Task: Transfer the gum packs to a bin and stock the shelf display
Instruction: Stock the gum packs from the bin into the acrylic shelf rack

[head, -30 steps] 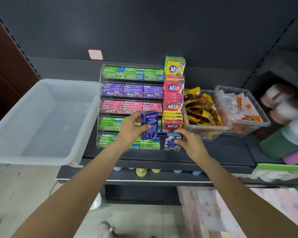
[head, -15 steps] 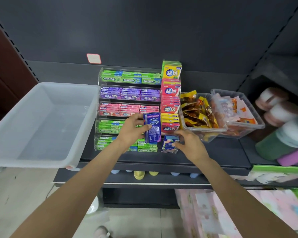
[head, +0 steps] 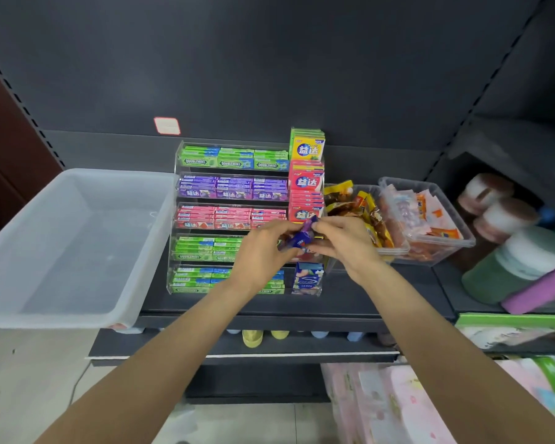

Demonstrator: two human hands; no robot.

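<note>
though blurred, blue gum pack (head: 298, 240) between curled left hand (head: 263, 248) and right hand (head: 342, 241) fingers.

I count two hands (head: 263, 251) (head: 343, 241) at centre frame, one white bin (head: 39, 315) at left, one five-tier gum rack (head: 173, 219), two clear snack tubs (head: 394, 251) (head: 462, 241) at right, one wall tag (head: 166, 125) above.

We list: green, purple and pink gum rows (head: 233, 200); a blue pack (head: 298, 240); a translucent white bin (head: 68, 238); dark grey shelving (head: 269, 91).
</note>
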